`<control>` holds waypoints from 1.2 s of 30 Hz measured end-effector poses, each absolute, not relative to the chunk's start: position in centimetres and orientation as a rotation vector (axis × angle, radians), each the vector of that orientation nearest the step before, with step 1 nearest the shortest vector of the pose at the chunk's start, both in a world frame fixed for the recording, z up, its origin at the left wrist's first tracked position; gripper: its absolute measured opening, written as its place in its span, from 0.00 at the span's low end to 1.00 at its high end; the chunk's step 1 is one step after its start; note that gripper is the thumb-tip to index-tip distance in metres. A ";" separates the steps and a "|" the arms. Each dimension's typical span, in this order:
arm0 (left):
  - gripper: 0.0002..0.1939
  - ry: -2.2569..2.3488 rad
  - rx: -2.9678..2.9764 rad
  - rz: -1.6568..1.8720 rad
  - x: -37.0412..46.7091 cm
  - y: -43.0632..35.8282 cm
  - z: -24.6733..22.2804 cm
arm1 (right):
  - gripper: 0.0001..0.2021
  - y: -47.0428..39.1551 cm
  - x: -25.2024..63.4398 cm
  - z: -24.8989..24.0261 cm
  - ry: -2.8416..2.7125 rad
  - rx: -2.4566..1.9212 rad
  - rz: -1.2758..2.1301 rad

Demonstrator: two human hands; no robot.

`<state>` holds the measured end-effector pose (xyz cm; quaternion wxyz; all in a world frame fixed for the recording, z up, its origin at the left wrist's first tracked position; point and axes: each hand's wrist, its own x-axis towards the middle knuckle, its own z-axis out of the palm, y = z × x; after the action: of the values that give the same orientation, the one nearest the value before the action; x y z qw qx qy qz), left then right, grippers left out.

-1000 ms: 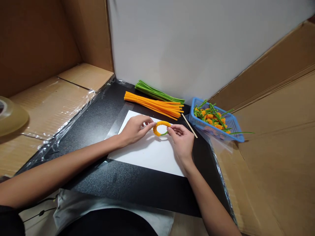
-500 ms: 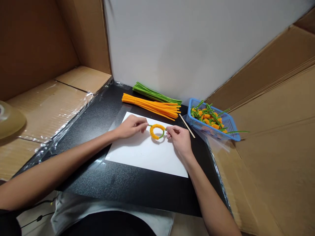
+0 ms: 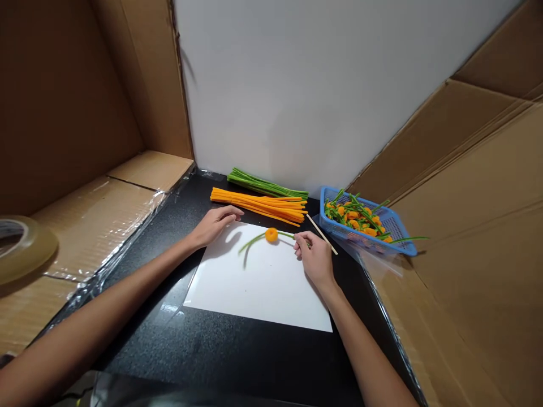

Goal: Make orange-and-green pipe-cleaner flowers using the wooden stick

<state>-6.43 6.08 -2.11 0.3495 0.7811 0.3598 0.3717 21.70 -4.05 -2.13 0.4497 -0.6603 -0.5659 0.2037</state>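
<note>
Over the far part of the smooth white paper sheet [image 3: 258,294], you hold a fuzzy green pipe-cleaner stem [image 3: 251,241] with a tight, rounded orange coil [image 3: 271,234] at its middle. Your right grip [image 3: 314,254] pinches the stem's right end between thumb and fingers; on the other side of the coil, the stem bends down toward you to a loose tip. Your left grip [image 3: 217,222] is released, its fingers lightly curled at the sheet's far left corner, apart from the stem and near the bundle of orange pipe cleaners [image 3: 258,204]. That bundle is straight, velvety and fanned at its right end, with a bundle of green pipe cleaners [image 3: 263,182] just behind it. To their right, a slim pale stick [image 3: 321,233] lies slantwise on the black, finely speckled worktop [image 3: 212,345]. Beside it, you have a perforated blue plastic basket [image 3: 356,237], holding orange coils and green stems [image 3: 360,217] in a tangle, one stem poking over the rim. On your left, a thick roll of glossy, yellowish clear tape [image 3: 44,251] rests on corrugated cardboard [image 3: 89,209].
</note>
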 end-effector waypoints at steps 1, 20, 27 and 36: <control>0.19 0.918 2.011 0.939 -6.2 5.9 -2.0 | 0.17 -4.2 21.3 -2.1 -1.416 -1.609 0.533; 0.18 0.964 2.150 0.610 -2.3 0.6 -1.0 | 0.11 -5.4 18.5 -1.5 -1.813 -1.423 0.508; 0.17 1.032 2.216 0.655 -1.8 0.0 -1.7 | 0.09 -5.6 17.8 -1.6 -1.728 -1.408 0.703; 0.16 0.837 2.469 0.566 -3.5 2.5 -1.8 | 0.10 -4.8 20.2 -2.0 -2.222 -1.358 0.075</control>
<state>-3.47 2.54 -1.77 0.2345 0.8997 0.3051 0.2061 20.21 -4.83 -2.03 0.2650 -0.5027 -0.8224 0.0279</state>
